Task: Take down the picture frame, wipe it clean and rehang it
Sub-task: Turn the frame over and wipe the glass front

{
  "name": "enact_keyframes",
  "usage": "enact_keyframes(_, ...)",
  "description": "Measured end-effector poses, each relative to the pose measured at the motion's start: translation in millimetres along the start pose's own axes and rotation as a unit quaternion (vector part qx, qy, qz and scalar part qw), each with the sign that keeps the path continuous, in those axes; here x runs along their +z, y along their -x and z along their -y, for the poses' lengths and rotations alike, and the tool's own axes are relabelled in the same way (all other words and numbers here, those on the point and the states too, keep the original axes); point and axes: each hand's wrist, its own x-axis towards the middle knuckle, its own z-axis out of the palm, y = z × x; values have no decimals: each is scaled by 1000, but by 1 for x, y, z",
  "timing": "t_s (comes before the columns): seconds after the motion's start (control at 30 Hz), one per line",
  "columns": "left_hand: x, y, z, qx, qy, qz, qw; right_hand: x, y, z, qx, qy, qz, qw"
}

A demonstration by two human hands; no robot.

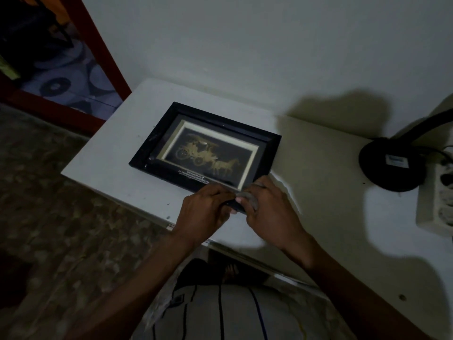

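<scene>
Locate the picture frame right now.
Head view, centre: picture frame lies flat on the white table, left of the black lamp base, just beyond both hands.

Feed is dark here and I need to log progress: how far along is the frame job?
Done: the black picture frame with a gold carriage picture lies flat on the white table, so it is off the wall. In hand: left hand and right hand meet over something small at its near edge. Wiping unconfirmed; rehanging remains.

Black rectangular wooden picture frame [206,147], glass front up, lies flat on the white table near its far-left corner, turned at a slant. Inside: dark mat, cream border, gold horse-drawn carriage on black. Small white lettering along the near edge.
</scene>
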Motion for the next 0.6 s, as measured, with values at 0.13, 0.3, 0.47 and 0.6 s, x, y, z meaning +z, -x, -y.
enact_keyframes(0.13, -8, -2, 5, -6, 64, 13, 998, 3, 19, -2, 23, -34, -28, 999)
enact_keyframes(0.3, -44, -5, 52, 36, 77, 54, 995, 13, 23, 13, 62, -27, -89, 994)
enact_keyframes(0.47, -73, -17, 101, 97, 51, 100, 989, 28, 18, 45, 178, 20, -142, 974)
enact_keyframes(0.6, -75, -30, 110, 123, 65, 120, 983, 50, 10, 77, 284, 76, -197, 935)
